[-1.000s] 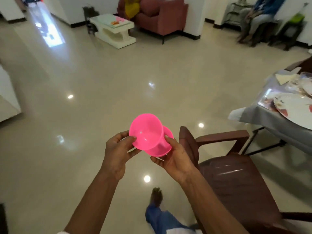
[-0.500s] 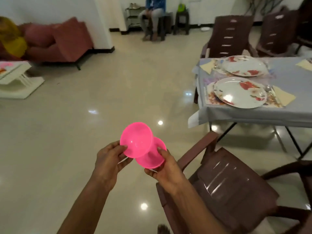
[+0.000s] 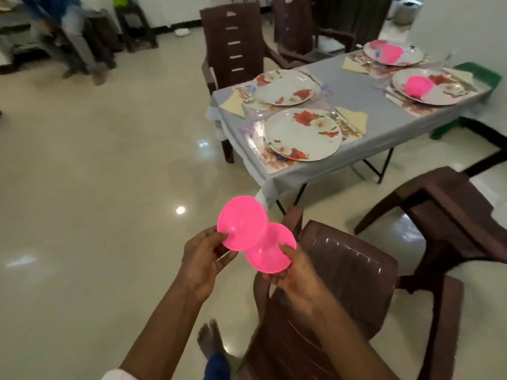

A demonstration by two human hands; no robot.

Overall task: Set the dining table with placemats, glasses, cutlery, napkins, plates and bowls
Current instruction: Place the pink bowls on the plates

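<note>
wide glossy cream tile floor [image 3: 96,187] open at left. left hand [image 3: 203,259] pinches rim of translucent pink plastic bowl [image 3: 241,223], tilted, inside facing camera. right hand [image 3: 296,275] grips second pink bowl [image 3: 271,250], partly behind first. both held over dark brown plastic armchair [image 3: 343,270], short of grey-clothed table [image 3: 365,111] corner. white floral plate [image 3: 303,134] at near edge. far-right floral plate [image 3: 444,98] holds upturned pink bowl [image 3: 418,85].

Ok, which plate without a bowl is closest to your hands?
The front plate, at the near edge of the table. The other bare plate sits behind it; the far two plates already carry pink bowls.
</note>
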